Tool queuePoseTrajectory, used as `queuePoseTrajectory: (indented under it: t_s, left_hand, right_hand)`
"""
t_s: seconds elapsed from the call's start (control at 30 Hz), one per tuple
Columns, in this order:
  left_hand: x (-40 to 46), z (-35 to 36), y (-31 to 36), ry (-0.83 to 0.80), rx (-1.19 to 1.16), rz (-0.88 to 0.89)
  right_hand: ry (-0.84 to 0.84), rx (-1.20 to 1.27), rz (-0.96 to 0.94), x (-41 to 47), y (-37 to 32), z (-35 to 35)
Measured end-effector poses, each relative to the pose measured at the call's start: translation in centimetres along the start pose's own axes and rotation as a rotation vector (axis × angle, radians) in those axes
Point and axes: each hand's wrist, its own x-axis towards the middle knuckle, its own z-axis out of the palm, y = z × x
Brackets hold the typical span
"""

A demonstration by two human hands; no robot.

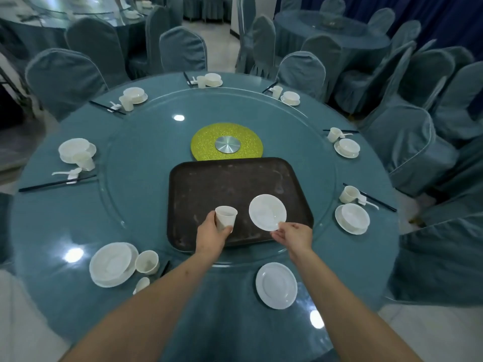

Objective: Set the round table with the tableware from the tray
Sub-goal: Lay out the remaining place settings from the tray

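the person is at the last bare place on the round tabletop [146,205], lifting the final pieces off the dark tray [209,184]. the left hand [211,232] has its fingers [228,229] wrapped round a small white cup [226,216], held upright just over the tray's near part. the right hand [294,235] pinches the near rim of a small white plate [267,211] between thumb and fingertips, the plate tilted up and clear of the tray. apart from these 2 pieces the tray looks bare.

on the tabletop near the person lies 1 larger plate [276,285], alone, with no bowl, cup or chopsticks beside it. that looks to me like the setting being built. the other places round the edge, such as the one at the near left [112,265], already carry their stacked dishes and cup.

my guess is the next move calls for drawing both hands back over the glass turntable's edge, lowering the small plate flat onto or beside the larger plate, and standing the cup upright next to it.

hard to make out: whether the cup holds anything, and whether a spoon and chopsticks remain for this place. at the near left, the person's left forearm covers part of a spoon and dark chopsticks. i cannot see the tabletop's nearest edge.
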Motion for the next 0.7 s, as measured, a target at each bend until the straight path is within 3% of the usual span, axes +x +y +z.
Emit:
queuePoseTrajectory:
  t_s: [0.7]
  left_hand:
    - [-6.5, 4.1, -2.8, -0.085, -0.051, -0.126]
  right_hand:
    - [0.052, -0.111, 0.149, -1.6, 11.2, -11.2]
